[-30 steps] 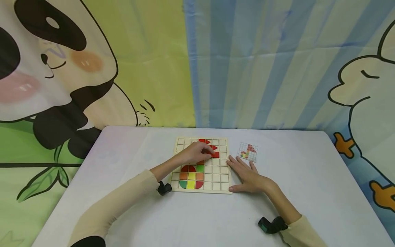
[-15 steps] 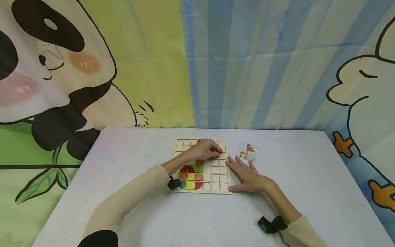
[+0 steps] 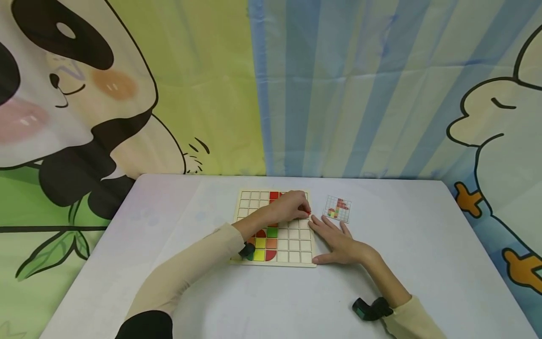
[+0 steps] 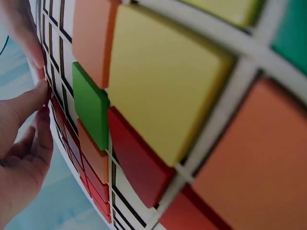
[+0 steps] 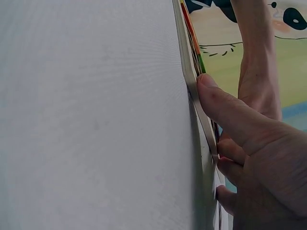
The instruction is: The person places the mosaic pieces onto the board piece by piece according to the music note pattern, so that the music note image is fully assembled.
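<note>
A wooden grid board (image 3: 294, 256) lies on the table with coloured tiles in some of its cells. My left hand (image 3: 291, 206) reaches across it to the right edge and pinches a small red tile (image 3: 308, 213) between thumb and fingertips. In the left wrist view, that hand (image 4: 26, 143) works at the board's far edge, past a green tile (image 4: 91, 105) and a yellow tile (image 4: 163, 86). My right hand (image 3: 338, 242) lies with fingers spread along the right side of the board. In the right wrist view, its thumb (image 5: 211, 91) rests against the board's edge.
A small pattern card (image 3: 338, 209) lies to the right of the board, just beyond the right hand's fingertips. The white table (image 3: 245, 301) ends at a cartoon-printed curtain (image 3: 211, 84) behind. Black wrist cameras sit on both wrists.
My left hand has moved right across the board, from its middle columns to the right edge, now with a red tile at its fingertips. The right hand has stayed in place.
</note>
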A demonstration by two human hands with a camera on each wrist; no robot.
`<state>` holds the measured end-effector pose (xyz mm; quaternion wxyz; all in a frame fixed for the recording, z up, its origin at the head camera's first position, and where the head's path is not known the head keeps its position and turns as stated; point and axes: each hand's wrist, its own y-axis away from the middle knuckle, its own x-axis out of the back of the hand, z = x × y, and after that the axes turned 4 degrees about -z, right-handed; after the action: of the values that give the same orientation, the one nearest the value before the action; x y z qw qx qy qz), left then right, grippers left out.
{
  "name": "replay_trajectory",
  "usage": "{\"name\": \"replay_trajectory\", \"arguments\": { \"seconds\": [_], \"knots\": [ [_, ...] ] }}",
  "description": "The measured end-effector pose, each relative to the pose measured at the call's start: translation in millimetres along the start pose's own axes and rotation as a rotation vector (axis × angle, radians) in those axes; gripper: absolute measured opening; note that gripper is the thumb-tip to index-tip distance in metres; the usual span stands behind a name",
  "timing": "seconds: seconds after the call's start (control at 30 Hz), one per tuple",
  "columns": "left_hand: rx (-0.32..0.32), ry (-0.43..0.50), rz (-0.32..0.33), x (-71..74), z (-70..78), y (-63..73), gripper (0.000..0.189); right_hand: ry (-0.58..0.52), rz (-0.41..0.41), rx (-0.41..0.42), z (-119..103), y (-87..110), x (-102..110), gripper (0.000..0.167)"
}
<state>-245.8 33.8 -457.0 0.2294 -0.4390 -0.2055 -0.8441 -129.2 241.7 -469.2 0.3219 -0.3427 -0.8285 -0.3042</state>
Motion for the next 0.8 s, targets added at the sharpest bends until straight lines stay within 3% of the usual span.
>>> {"name": "replay_trajectory", "arguments": {
  "seconds": [0.13,0.43,0.63,0.8],
  "knots": [
    [-0.022,-0.095,0.017,-1.0,-0.7,4.8,0.017,0.001,-0.001,0.006,-1,0.6,1,0.098],
    [-0.039,-0.214,0.069,-7.5,-4.8,12.4,0.018,-0.030,-0.004,0.005,-2,0.1,0,0.098],
    [-0.043,-0.366,0.100,-10.2,0.1,18.6,0.015,-0.020,-0.005,-0.003,-3,0.2,0,0.098],
    [-0.021,-0.315,0.083,-5.9,2.3,28.6,0.020,-0.006,0.000,-0.004,-2,0.8,2,0.098]
  ]
}}
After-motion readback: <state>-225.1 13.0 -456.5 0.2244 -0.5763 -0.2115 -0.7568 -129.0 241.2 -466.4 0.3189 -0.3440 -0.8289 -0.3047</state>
